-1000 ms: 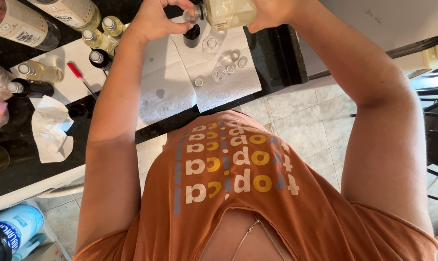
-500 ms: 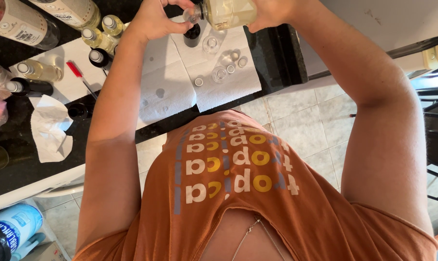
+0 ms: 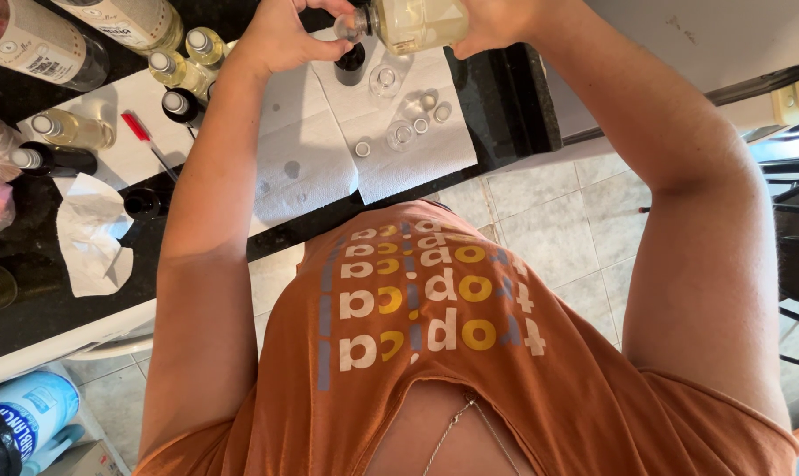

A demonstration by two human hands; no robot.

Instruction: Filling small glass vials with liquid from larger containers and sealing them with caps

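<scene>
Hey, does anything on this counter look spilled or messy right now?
Yes. The paper towel under the hands shows several grey wet spots, likely drips. A crumpled tissue lies on the dark counter to the left. Nothing looks broken.

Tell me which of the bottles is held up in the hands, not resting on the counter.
The clear bottle of pale yellow liquid, tipped sideways in the right hand; the others rest on the counter.

Both my arms reach forward, elbows bent. My left hand (image 3: 280,40) is curled, fingers pinched; my right hand (image 3: 496,22) is clenched.
</scene>
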